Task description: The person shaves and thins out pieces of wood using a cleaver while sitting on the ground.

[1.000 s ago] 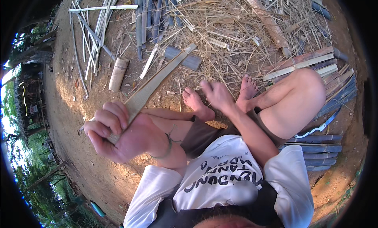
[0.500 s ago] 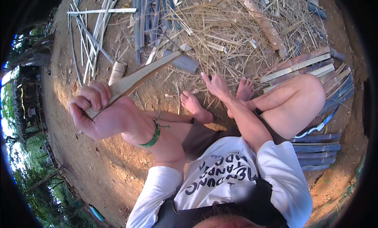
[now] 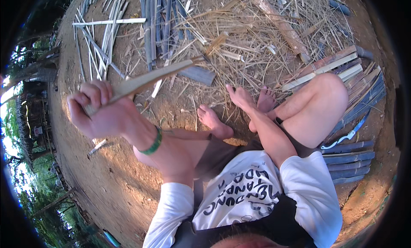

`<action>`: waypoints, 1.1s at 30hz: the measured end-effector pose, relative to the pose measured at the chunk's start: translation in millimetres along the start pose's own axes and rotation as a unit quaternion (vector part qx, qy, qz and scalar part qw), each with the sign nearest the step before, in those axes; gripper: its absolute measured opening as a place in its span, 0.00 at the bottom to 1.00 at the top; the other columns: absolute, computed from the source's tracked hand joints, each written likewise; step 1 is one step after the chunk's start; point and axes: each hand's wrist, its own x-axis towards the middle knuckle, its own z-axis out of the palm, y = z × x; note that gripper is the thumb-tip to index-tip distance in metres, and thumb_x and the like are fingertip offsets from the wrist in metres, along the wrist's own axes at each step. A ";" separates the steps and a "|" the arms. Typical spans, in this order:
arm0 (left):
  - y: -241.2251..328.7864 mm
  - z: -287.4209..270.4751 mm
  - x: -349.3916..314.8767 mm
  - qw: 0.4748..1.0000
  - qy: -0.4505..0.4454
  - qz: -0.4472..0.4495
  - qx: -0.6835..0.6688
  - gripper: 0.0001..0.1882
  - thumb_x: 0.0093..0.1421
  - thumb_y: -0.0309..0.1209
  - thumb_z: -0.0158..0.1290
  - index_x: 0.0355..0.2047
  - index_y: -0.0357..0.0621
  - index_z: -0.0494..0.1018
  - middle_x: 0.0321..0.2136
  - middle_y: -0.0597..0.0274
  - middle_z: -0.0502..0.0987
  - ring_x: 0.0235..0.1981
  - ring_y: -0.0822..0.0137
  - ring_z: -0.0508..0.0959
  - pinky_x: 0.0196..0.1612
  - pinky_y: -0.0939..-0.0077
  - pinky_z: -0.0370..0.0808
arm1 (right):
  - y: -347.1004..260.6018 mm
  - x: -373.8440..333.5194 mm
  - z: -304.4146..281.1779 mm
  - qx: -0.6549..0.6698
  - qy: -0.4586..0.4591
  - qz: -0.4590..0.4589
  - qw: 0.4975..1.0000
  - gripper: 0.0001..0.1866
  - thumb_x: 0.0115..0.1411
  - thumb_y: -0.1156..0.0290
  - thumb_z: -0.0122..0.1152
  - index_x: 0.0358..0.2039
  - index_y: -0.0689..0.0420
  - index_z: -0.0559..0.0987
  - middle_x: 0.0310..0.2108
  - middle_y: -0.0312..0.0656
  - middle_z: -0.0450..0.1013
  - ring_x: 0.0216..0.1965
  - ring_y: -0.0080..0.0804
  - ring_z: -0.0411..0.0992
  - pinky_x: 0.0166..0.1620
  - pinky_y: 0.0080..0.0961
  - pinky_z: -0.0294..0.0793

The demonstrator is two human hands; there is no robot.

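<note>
My left hand (image 3: 96,104) is closed around the near end of a split bamboo strip (image 3: 147,79). The strip slants up and away to the right, and a tan shaving (image 3: 217,43) shows at its far tip. Between my feet, my right hand (image 3: 240,97) is closed, with its thumb pointing toward the strip's far end. Something small and dark shows at that thumb, but what the hand holds cannot be made out. A flat dark bamboo piece (image 3: 198,74) lies on the ground beyond the strip.
Shavings (image 3: 239,29) litter the ground ahead, with a thick log (image 3: 284,27) among them. Long pale strips (image 3: 107,38) and dark bamboo lengths (image 3: 158,25) lie far left. Split bamboo (image 3: 349,168) and a blue-and-white curved tool (image 3: 349,135) lie to the right.
My left hand has shifted slightly left and up with the bamboo strip. A tan shaving now shows at the strip's far tip. My right hand has moved slightly right and down.
</note>
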 end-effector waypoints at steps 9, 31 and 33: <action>74.9 -23.9 51.9 0.997 -0.074 0.010 0.014 0.17 0.60 0.35 0.37 0.13 0.51 0.58 0.09 0.69 0.55 0.09 0.75 0.54 0.13 0.80 0.50 | -84.4 -102.8 -17.2 0.167 -0.072 -0.123 0.976 0.36 0.65 0.40 0.46 0.28 0.66 0.81 0.19 0.53 0.76 0.25 0.46 0.79 0.30 0.42 0.75; 6.3 -40.4 45.8 0.983 -0.154 -0.098 0.017 0.15 0.61 0.38 0.42 0.18 0.50 0.57 0.10 0.70 0.54 0.12 0.76 0.51 0.18 0.82 0.50 | -32.2 -10.1 47.5 0.106 -0.145 0.071 0.981 0.38 0.65 0.39 0.45 0.32 0.69 0.82 0.23 0.61 0.76 0.31 0.54 0.79 0.35 0.45 0.74; 7.6 -43.7 45.0 0.973 -0.201 -0.110 -0.011 0.16 0.63 0.39 0.39 0.19 0.50 0.56 0.10 0.70 0.54 0.12 0.77 0.51 0.19 0.82 0.49 | -34.6 1.1 49.7 0.086 -0.100 -0.022 0.991 0.40 0.64 0.38 0.44 0.31 0.70 0.82 0.23 0.59 0.77 0.31 0.54 0.79 0.35 0.45 0.74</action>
